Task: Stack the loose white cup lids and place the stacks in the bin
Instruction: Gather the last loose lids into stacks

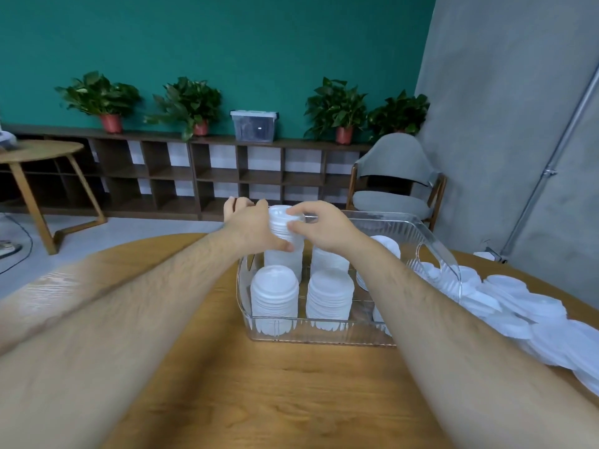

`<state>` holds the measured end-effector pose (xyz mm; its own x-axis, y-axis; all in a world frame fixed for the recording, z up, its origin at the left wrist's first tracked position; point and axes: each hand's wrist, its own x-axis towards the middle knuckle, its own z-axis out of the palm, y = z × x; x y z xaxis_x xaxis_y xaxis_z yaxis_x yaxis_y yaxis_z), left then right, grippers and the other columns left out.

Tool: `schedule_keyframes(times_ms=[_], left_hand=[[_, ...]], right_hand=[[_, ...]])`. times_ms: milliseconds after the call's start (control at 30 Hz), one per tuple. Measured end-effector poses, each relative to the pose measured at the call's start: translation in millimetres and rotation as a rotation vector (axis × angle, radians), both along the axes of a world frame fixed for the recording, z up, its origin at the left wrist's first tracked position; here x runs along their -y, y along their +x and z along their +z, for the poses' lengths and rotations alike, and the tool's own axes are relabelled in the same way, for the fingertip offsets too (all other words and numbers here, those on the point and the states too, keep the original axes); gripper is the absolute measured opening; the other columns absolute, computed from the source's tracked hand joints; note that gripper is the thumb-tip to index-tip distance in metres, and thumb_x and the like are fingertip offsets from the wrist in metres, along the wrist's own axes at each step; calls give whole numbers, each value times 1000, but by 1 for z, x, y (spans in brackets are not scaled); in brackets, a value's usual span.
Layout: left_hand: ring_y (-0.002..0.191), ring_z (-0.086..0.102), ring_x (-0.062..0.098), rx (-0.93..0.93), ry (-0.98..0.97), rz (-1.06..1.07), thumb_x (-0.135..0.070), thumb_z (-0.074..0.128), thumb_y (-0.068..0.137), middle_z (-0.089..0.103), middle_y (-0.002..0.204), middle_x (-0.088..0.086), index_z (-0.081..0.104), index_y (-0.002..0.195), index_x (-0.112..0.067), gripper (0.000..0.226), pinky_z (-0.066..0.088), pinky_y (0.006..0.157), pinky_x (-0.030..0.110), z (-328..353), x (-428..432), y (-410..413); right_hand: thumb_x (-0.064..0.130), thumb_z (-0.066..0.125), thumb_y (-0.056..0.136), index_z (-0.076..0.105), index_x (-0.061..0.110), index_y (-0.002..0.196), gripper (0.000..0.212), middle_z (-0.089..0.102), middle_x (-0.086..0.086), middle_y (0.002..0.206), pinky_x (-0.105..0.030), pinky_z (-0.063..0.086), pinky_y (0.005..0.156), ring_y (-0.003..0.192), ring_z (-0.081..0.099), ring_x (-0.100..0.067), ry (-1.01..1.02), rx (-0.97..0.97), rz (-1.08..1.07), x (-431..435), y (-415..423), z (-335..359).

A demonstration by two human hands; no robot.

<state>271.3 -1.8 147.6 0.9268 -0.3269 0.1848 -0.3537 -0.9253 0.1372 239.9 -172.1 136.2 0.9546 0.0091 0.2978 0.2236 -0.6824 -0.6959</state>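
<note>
- Head view: left grip (252,226) and right grip (324,228) both clasp one lid stack (285,223) from opposite sides, probably to keep the nested lids from sliding apart.
- That stack is at frame centre, over the far-left corner of the clear bin (324,333); I cannot tell whether it rests on the column beneath.
- Other stacks (275,296) stand upright in rows inside the bin, which packs them closely.
- Loose lids (518,306) lie heaped on the bench (259,384) just right of the bin, within easy reach.
</note>
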Motion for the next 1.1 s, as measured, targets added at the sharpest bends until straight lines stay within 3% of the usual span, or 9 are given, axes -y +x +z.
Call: schedule_keyframes(times_ms=[67, 167, 267, 367, 633, 900, 1100], left_hand=[[128, 36, 26, 2, 71, 21, -86, 65, 64, 54, 115, -1, 54, 123, -17, 92, 22, 112, 44, -1, 1, 4], [124, 34, 26, 77, 108, 29, -85, 65, 64, 45, 126, 3, 54, 128, -22, 90, 28, 108, 42, -2, 1, 7], [130, 35, 24, 135, 28, -34, -71, 71, 74, 48, 133, -1, 49, 137, -24, 82, 23, 113, 43, -5, -2, 6], [134, 35, 22, 135, 96, -33, -61, 67, 85, 54, 135, -3, 50, 138, -25, 67, 17, 117, 46, -4, -4, 4], [126, 40, 22, 134, 67, -36, -57, 66, 85, 52, 132, -3, 49, 137, -25, 63, 29, 107, 42, 1, -5, -3], [137, 34, 21, 211, -40, -195, -41, 58, 97, 47, 146, -4, 46, 145, -24, 52, 23, 112, 38, 12, -2, -58], [130, 39, 20, 295, -82, -354, -35, 56, 97, 52, 137, -6, 53, 138, -24, 43, 23, 104, 32, -15, 21, -127]], right_hand=[[34, 69, 92, 66, 29, 127, 35, 55, 7, 136, -35, 48, 103, 120, 55, -13, -44, -8, -7, -1, 3, -7], [35, 67, 94, 64, 30, 130, 37, 52, 6, 135, -36, 50, 102, 115, 57, -14, -100, -12, -6, 1, 2, -12], [33, 66, 96, 64, 27, 132, 36, 46, 8, 131, -35, 46, 105, 117, 52, -15, -152, 38, -24, 0, 4, -12], [32, 63, 98, 61, 25, 137, 40, 45, 9, 135, -39, 42, 109, 127, 44, -16, -266, 51, -36, -6, 6, -11], [32, 55, 102, 42, 26, 152, 52, 38, 4, 155, -46, 39, 114, 140, 35, -25, -416, 24, -65, -15, -5, 2], [33, 47, 104, 48, 25, 147, 44, 49, 1, 146, -46, 45, 106, 134, 41, -25, -473, 52, -101, -8, -56, 5], [30, 45, 105, 49, 22, 146, 43, 54, -4, 138, -43, 45, 97, 125, 46, -28, -566, 141, -166, 11, -145, -18]])
